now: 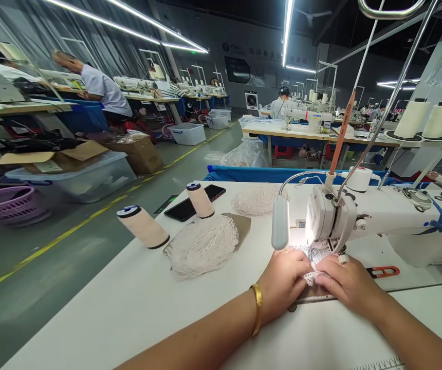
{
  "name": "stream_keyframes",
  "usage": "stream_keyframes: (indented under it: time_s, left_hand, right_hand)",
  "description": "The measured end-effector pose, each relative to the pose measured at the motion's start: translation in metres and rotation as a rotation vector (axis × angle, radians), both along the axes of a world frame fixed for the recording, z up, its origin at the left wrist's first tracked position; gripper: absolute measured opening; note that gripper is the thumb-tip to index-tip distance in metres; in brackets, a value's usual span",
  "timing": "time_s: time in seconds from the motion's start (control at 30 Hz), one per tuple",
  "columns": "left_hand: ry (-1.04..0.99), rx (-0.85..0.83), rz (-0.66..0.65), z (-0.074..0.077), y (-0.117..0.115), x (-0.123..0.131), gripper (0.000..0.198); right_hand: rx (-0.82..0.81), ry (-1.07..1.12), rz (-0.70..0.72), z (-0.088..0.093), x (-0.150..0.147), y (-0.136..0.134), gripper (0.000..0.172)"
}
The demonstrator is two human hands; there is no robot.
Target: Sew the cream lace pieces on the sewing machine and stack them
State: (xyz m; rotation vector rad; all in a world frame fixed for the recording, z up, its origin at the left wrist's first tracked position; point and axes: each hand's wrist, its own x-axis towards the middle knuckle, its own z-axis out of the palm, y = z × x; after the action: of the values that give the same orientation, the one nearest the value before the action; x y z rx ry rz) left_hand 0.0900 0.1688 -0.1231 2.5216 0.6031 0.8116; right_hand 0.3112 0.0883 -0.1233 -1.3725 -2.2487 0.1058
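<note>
White lace fabric (310, 278) lies under the needle area of a white sewing machine (375, 216), lit by a small lamp (280, 223). My left hand (284, 277), with a gold bangle at the wrist, is closed on the lace's left side. On the right side, my right hand (350, 282) pinches the same lace, its fingers close to the presser foot. Both hands rest low at the machine bed, and the fingertips partly hide the cloth. Just right of my right hand lie orange-handled thread snips (385, 271).
Left of the machine are a netted lace pile (205, 246), another lace pile (255, 199), two thread cones (144, 226) and a black phone (178, 209). A ruler (383, 364) lies at the front edge. Other people work at machines beyond the aisle.
</note>
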Motion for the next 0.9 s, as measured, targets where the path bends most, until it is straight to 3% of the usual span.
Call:
stream_keyframes:
  time_s: [0.1,0.13,0.2,0.3,0.47,0.67,0.83,0.9]
  left_hand:
    - [-0.019,-0.184,-0.009,0.006,0.005,0.002,0.024]
    - [-0.015,-0.241,-0.017,0.009,0.006,0.002,0.020]
    - [0.003,-0.337,-0.029,0.015,0.008,0.004,0.032]
    - [0.025,-0.409,-0.036,0.023,0.011,0.004,0.046]
    - [0.019,-0.371,-0.065,0.028,0.011,0.002,0.041]
    - [0.050,-0.321,0.022,0.020,0.005,0.002,0.036]
    - [0.022,-0.162,0.108,0.010,-0.001,0.005,0.011]
    - [0.015,-0.069,0.100,0.008,-0.002,0.005,0.010]
  right_hand:
    - [-0.013,0.019,0.009,-0.002,-0.005,-0.001,0.027]
    - [0.004,0.021,0.004,-0.003,-0.007,-0.001,0.023]
    - [0.048,0.035,-0.024,-0.003,-0.012,0.000,0.013]
    - [0.064,0.104,-0.070,0.001,-0.016,0.002,0.018]
    - [0.048,0.202,-0.059,0.008,-0.018,0.001,0.021]
    - [0.054,0.172,-0.068,0.003,-0.016,0.001,0.024]
    - [0.047,0.151,-0.050,0.002,-0.015,0.002,0.023]
    - [0.064,0.136,-0.034,0.003,-0.014,0.002,0.022]
